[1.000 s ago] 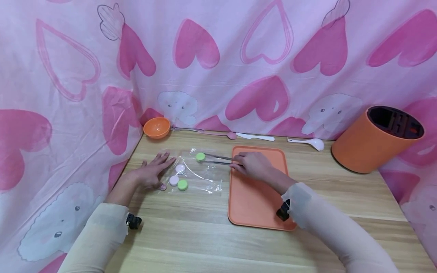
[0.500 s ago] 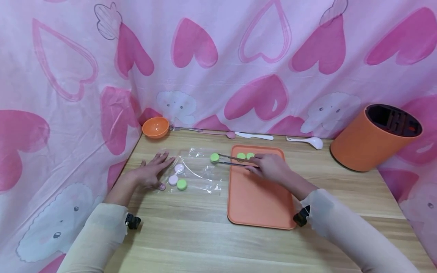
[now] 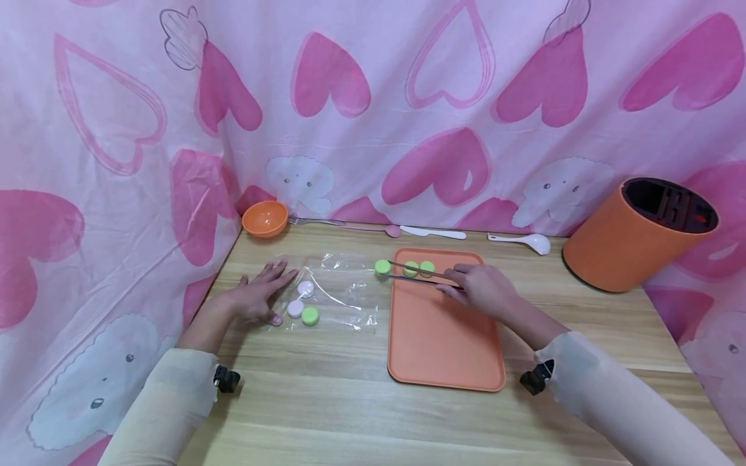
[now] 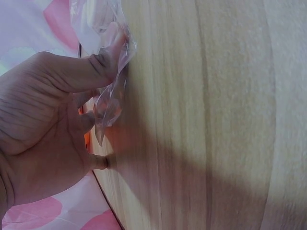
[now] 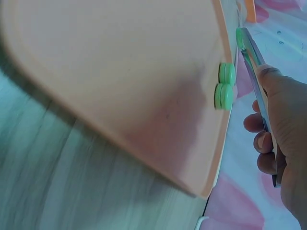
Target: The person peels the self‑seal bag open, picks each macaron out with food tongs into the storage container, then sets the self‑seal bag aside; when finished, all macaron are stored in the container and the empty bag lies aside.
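Observation:
My left hand rests with fingers spread on the left end of a clear plastic bag; the left wrist view shows the thumb against the crinkled film. Two pale lilac macarons and a green macaron lie at the bag, near that hand; whether inside it I cannot tell. My right hand grips metal tongs, whose tips pinch another green macaron by the upper left edge of the orange tray. Two green macarons stand side by side on the tray.
An orange bowl, a fork, a pink spoon, a white knife and a white ladle line the back of the wooden table. At right stands an orange utensil holder. Patterned pink cloth hangs behind and left.
My right hand has moved right with the tongs, carrying the green macaron from over the bag to the tray's left edge. The two tray macarons have come into sight. My left hand stays put.

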A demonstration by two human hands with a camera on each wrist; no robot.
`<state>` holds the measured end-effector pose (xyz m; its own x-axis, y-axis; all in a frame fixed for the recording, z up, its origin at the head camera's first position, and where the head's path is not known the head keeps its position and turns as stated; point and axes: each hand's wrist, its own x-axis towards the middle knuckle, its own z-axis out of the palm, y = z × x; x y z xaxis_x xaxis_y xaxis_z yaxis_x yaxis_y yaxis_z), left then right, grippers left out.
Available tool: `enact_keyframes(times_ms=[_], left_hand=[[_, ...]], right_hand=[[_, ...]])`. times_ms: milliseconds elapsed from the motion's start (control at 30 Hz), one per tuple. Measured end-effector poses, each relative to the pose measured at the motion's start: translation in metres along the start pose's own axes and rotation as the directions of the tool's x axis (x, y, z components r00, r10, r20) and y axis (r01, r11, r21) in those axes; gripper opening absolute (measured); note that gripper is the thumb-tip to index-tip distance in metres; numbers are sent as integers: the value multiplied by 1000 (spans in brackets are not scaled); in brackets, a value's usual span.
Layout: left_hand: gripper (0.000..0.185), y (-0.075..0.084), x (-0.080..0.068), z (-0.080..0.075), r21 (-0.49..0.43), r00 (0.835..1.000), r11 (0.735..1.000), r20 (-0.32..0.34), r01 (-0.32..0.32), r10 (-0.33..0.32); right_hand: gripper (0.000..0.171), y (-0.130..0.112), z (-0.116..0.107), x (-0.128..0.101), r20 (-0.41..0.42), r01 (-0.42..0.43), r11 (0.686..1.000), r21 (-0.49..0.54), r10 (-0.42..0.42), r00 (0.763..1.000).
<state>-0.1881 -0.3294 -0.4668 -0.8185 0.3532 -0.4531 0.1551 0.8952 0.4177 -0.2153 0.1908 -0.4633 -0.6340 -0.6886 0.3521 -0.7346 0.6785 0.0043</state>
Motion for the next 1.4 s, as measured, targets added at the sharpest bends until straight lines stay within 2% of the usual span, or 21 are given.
enact_keyframes(times_ms=[167,733,1167,1400], left_hand=[[118,1,-1,0,0,1000,1000,-5,-8,8],[119,1,-1,1,0,1000,1000,-6,-7,7],[118,2,-1,1,-3,1000,1000,-5,10,-10],[119,3,-3,0,-10,1000,1000,-19,-19,19]], right_hand=[[25,6,-3,-13,-51,0,1000,-3,0,999],[24,24,-7,-49,-65,-79,997,9,79,995],[26,36,-12,-67,-27,-133,991,16,134,991],[25,39,-17,-75,-28,-146,989,6,146,989]])
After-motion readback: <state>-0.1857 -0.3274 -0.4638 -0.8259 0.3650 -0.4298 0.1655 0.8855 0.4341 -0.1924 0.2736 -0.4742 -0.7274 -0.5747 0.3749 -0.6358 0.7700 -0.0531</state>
